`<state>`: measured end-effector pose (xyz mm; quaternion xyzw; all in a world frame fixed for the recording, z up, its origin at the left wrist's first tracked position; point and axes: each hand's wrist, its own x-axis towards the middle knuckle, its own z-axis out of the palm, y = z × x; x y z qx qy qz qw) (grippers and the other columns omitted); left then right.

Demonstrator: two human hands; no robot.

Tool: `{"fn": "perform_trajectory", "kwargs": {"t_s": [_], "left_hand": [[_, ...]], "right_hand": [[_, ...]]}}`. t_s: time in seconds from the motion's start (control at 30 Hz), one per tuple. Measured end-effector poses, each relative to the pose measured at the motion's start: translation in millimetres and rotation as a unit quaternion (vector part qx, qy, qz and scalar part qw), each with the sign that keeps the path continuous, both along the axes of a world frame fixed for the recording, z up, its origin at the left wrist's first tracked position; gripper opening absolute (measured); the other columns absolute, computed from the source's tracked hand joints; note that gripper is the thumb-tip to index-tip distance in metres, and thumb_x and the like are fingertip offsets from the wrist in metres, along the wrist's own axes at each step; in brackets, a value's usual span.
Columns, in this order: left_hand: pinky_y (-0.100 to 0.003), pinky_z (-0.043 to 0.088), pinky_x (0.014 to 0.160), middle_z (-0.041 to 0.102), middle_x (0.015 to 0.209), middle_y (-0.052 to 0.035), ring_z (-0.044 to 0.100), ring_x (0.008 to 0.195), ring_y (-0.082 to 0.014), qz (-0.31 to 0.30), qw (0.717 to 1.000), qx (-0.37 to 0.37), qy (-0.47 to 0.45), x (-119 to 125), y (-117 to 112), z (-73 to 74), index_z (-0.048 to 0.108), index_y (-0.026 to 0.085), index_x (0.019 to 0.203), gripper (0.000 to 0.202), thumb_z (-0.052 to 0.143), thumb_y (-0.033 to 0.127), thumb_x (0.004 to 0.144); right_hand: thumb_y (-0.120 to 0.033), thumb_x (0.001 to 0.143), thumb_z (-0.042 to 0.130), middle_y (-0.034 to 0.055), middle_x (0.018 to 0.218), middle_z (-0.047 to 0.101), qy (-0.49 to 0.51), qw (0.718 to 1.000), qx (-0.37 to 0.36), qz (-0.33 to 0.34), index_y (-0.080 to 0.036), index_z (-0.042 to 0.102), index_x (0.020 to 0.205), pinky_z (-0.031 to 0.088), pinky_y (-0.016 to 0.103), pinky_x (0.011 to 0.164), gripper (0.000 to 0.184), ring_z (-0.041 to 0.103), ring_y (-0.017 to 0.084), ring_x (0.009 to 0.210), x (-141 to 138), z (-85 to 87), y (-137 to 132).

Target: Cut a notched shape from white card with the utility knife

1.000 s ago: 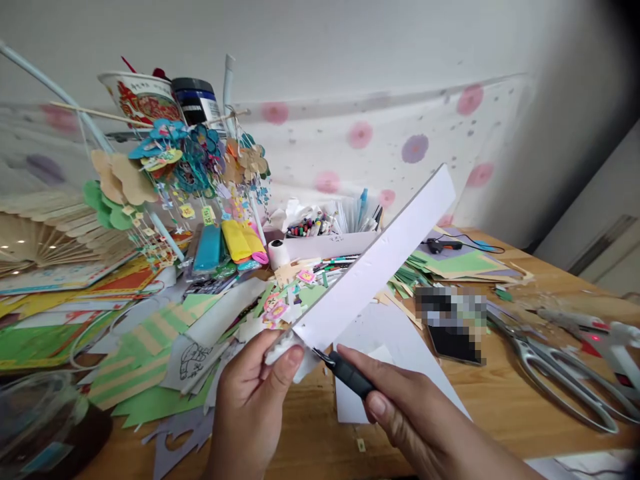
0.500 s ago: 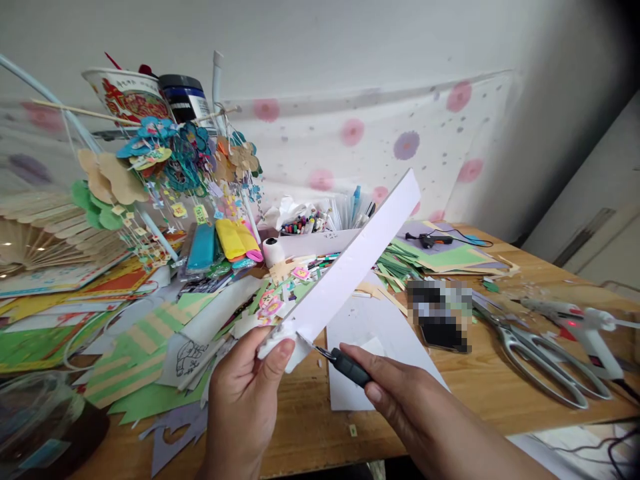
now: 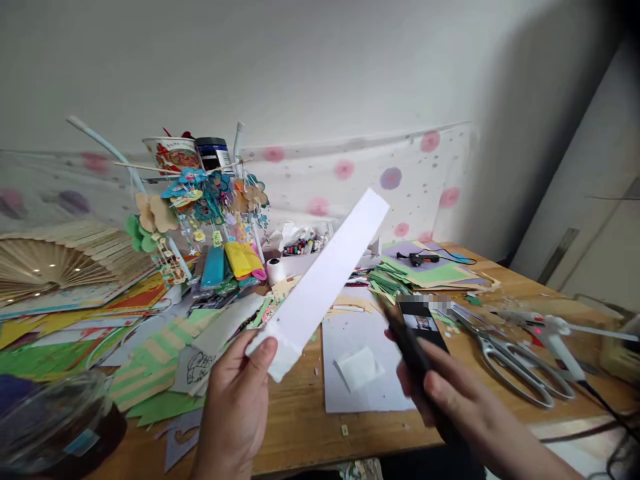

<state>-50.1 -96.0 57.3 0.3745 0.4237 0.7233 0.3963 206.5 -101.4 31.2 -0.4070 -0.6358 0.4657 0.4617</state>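
Observation:
My left hand [image 3: 239, 390] pinches the near end of a long white foam-board strip [image 3: 325, 280], which slants up and away to the right above the wooden table [image 3: 300, 427]. My right hand [image 3: 450, 400] is closed round a black-handled craft knife [image 3: 407, 347], held to the right of the strip and apart from it. A small white offcut [image 3: 359, 368] lies on a white sheet [image 3: 367, 353] on the table between my hands.
Large metal scissors [image 3: 510, 357] and a white glue gun [image 3: 555, 330] lie at the right. A phone [image 3: 423, 320] rests behind my right hand. Coloured paper piles [image 3: 150, 353], a hanging paper-flower ornament [image 3: 200, 200], a folding fan [image 3: 55, 257] and a marker box [image 3: 305, 243] crowd the left and back.
The knife has come away from the strip's near end and moved right. The strip has turned to show its flat face. The camera has tilted up and back.

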Motion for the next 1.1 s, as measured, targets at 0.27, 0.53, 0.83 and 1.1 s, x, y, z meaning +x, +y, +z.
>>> {"fn": "perform_trajectory", "kwargs": {"t_s": [0.27,0.53,0.83,1.1], "left_hand": [[-0.032,0.051,0.077,0.076,0.094,-0.0065,0.067,0.088,-0.0252,-0.117,0.992,-0.028,0.028,37.1,-7.4,-26.1,0.071,0.018,0.104,0.035,0.076,0.035,0.073],[-0.036,0.053,0.075,0.076,0.082,-0.0072,0.069,0.084,-0.0274,-0.208,0.976,-0.033,-0.046,54.2,-8.4,-23.3,0.075,0.02,0.089,0.032,0.082,0.038,0.064],[-0.043,0.053,0.083,0.079,0.087,-0.0069,0.069,0.094,-0.0317,-0.241,0.961,-0.078,-0.108,55.6,10.2,-31.5,0.075,0.024,0.088,0.032,0.085,0.036,0.059],[-0.046,0.055,0.075,0.079,0.088,-0.0084,0.069,0.09,-0.0373,-0.202,0.952,-0.198,-0.116,33.6,40.1,-51.8,0.076,0.029,0.092,0.046,0.086,0.045,0.05]], "right_hand": [[-0.039,0.059,0.085,-0.008,0.051,0.057,0.374,0.897,-0.001,-0.234,-0.019,0.056,0.085,0.038,0.018,0.041,0.043,0.048,0.008,0.04,-40.2,37.5,42.2],[-0.019,0.062,0.079,-0.0034,0.057,0.066,0.463,0.845,-0.167,-0.211,-0.018,0.058,0.08,0.048,0.024,0.042,0.028,0.06,0.015,0.046,-45.3,28.4,66.7],[-0.014,0.066,0.072,-0.0029,0.053,0.064,0.448,0.838,-0.232,-0.209,-0.017,0.057,0.079,0.045,0.023,0.039,0.02,0.055,0.013,0.04,-42.1,11.0,82.1],[-0.019,0.056,0.08,-0.0073,0.052,0.057,0.419,0.876,-0.1,-0.218,-0.018,0.054,0.072,0.04,0.019,0.038,0.031,0.048,0.009,0.042,-43.2,36.2,97.6]]}}
